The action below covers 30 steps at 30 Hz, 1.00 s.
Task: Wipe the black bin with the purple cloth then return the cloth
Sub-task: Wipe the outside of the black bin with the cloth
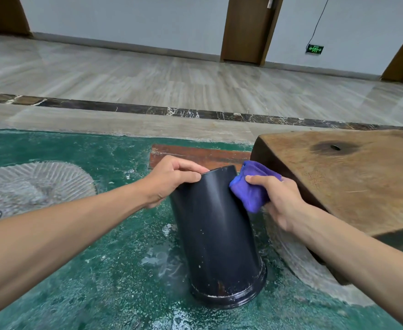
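Glossy smooth black bin (216, 239), soft purple cloth (251, 186), rough wooden slab (352, 177).

Black bin (216, 236), purple cloth (251, 186), green speckled floor (76, 270), brown wooden slab (352, 182), dark veined marble strip (195, 113)

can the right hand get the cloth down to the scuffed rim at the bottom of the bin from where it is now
Probably yes. The right hand presses the purple cloth on the black bin near its top, and the bin's right side down to the rim looks unobstructed, though the wooden bench stands close.
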{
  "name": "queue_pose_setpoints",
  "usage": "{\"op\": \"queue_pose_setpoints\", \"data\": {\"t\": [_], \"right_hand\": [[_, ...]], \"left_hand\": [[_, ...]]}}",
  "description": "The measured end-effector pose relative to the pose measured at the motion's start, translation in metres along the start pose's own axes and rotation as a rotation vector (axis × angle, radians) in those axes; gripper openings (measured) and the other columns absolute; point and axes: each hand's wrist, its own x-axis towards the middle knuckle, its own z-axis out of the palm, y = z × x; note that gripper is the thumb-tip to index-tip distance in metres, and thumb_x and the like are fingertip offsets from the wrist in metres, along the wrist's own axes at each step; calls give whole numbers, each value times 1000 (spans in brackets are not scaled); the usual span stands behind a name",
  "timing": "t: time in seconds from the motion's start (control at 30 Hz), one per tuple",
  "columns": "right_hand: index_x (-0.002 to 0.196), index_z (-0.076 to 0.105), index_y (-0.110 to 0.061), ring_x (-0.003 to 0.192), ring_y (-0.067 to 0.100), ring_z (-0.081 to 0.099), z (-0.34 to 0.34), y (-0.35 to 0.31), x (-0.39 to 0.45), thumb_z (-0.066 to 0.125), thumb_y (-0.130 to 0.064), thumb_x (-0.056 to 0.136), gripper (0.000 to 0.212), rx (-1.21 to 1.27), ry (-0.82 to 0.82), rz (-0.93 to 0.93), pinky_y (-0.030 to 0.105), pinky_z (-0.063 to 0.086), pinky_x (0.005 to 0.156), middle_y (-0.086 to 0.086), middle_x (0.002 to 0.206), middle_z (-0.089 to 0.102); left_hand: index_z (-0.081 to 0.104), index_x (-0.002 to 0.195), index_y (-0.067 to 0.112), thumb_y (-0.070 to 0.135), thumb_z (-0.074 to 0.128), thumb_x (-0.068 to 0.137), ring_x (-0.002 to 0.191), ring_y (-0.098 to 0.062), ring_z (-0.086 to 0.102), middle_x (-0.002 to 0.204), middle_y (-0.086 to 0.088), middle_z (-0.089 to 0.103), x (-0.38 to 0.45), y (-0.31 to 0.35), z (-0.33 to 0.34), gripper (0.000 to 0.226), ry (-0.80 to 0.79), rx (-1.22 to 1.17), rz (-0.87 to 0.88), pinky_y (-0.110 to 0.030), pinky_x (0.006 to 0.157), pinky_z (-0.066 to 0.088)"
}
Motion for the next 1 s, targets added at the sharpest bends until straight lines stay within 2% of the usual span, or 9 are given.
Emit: {"op": "queue_pose_setpoints", "data": {"t": [0.17, 0.23, 0.37, 0.53, 0.63, 0.77, 0.83, 0.93, 1.0], "right_hand": [[104, 75, -16, 98, 26, 75, 8, 3, 8, 82, -1, 68, 39, 71, -1, -24, 45, 58, 93, 5, 96, 80], [102, 76, -21, 100, 21, 75, 12, 5, 8, 79, -2, 73, 34, 39, -6, -77, 42, 57, 95, -2, 97, 80], [111, 76, -24, 104, 2, 70, 20, 6, -4, 70, -2, 86, 34, -152, -104, -373, 25, 50, 95, -15, 106, 78], [121, 73, -26, 132, 6, 55, 27, 8, -21, 71, -4, 87, 40, -475, -309, -738, 31, 41, 114, -5, 132, 69], [121, 73, -21, 145, 12, 40, 31, 17, -33, 69, 8, 80, 50, -662, -461, -859, 32, 32, 120, 0, 143, 60], [117, 74, -20, 146, 18, 40, 16, 36, -53, 57, 2, 66, 58, -994, -686, -1014, 41, 29, 121, -3, 142, 60], [112, 75, -23, 142, 15, 45, 5, 47, -66, 52, -10, 70, 50, -1184, -788, -1079, 41, 31, 120, -5, 138, 64], [101, 75, -30, 135, 7, 51, -10, 65, -87, 44, -26, 73, 42, -1442, -937, -1116, 33, 39, 115, -14, 125, 70], [100, 74, -34, 132, 1, 53, -23, 74, -96, 47, -28, 75, 38, -1500, -940, -1137, 29, 45, 109, -20, 121, 70]], "left_hand": [[82, 92, 28, 10, 66, 74, 101, -11, 69, 101, -4, 78, 5, 5, 2, 29, -79, -45, -32, -13, 83, 50], [82, 94, 27, 8, 65, 77, 103, -12, 70, 102, -5, 78, 7, 6, 3, 30, -97, -61, -53, -13, 83, 50], [80, 95, 29, -1, 60, 89, 109, -7, 68, 106, 0, 77, 14, 8, 4, 37, -112, -42, -116, -8, 84, 48], [75, 109, 13, -7, 57, 90, 115, -8, 63, 113, -2, 74, 23, 7, 5, 33, -47, -72, -168, -11, 99, 43], [74, 109, 11, -10, 53, 91, 110, -9, 65, 110, -7, 74, 23, 7, 0, 35, -49, -118, -187, -10, 94, 46], [71, 116, 10, -4, 58, 91, 121, -8, 56, 121, -7, 70, 24, 6, -3, 32, -15, -41, -204, -17, 108, 34], [70, 118, 7, -5, 59, 90, 119, -4, 56, 124, -4, 69, 25, 5, 0, 32, -18, -2, -185, -11, 101, 35], [74, 111, 11, -6, 60, 89, 108, -1, 62, 107, 4, 75, 25, 7, 6, 30, -19, -16, -178, -2, 82, 42], [77, 104, 15, -6, 61, 89, 110, -7, 65, 106, 2, 76, 24, 8, 9, 31, -28, -40, -177, -7, 85, 45]]}}
